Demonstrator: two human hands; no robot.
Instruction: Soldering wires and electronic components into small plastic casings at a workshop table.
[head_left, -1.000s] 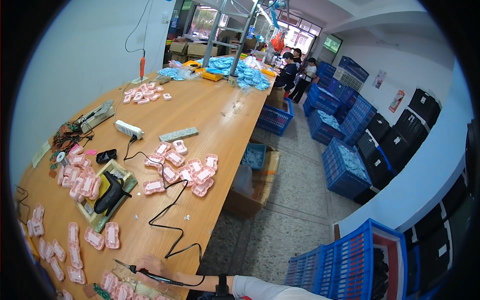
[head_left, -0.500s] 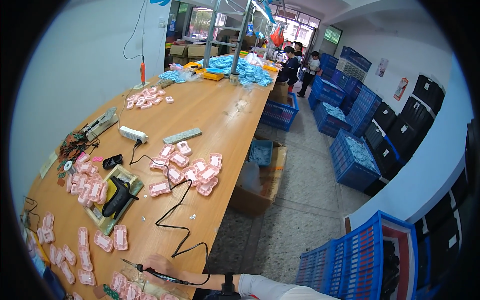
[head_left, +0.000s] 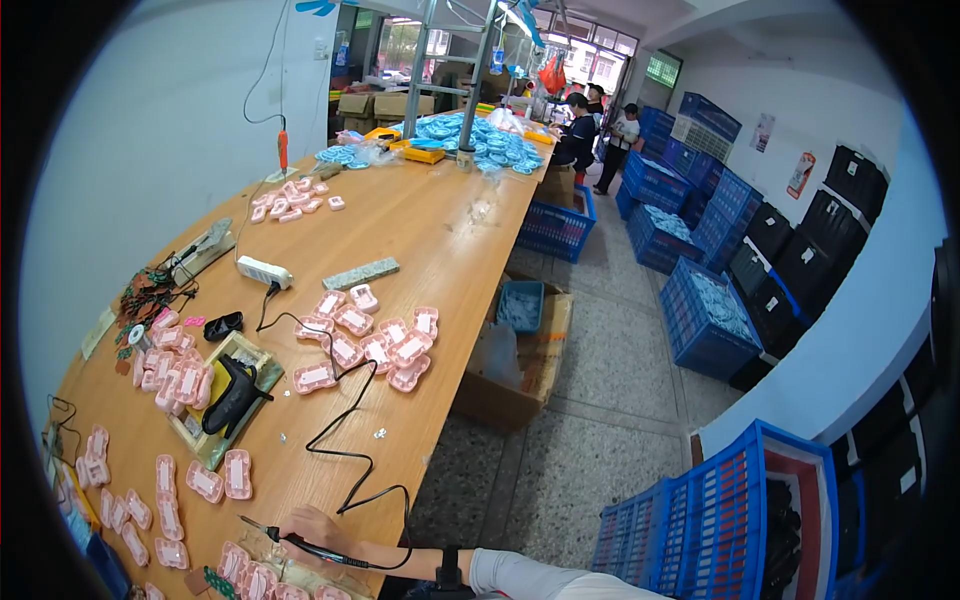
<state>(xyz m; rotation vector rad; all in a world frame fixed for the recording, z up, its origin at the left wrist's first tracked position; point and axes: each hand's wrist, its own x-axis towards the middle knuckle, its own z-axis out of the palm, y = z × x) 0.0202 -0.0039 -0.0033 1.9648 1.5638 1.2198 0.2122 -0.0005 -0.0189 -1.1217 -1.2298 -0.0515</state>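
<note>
At the lower edge of the table my right hand (head_left: 312, 526) is closed around a soldering iron (head_left: 316, 549). The iron's thin tip points left over the bare wood, apart from any part. Several pink plastic shells (head_left: 250, 572) lie just below the hand, beside a small green circuit board (head_left: 217, 584). Two more pink shells (head_left: 238, 474) rest a little beyond the tip. From the iron a black cord (head_left: 362, 462) winds up the table to a white power strip (head_left: 264, 270). My left hand does not show.
A black hot-glue gun (head_left: 232, 395) lies on a wooden frame (head_left: 190, 430) between heaps of pink shells (head_left: 390, 348). Wires and boards (head_left: 150, 295) crowd the left edge. An electric screwdriver (head_left: 283, 150) hangs farther back. Blue crates (head_left: 700, 520) stand to the right; people (head_left: 578, 135) are far off.
The view has shifted slightly, so the table's contents sit a little farther left. My right hand keeps its grip on the soldering iron, nearly in place.
</note>
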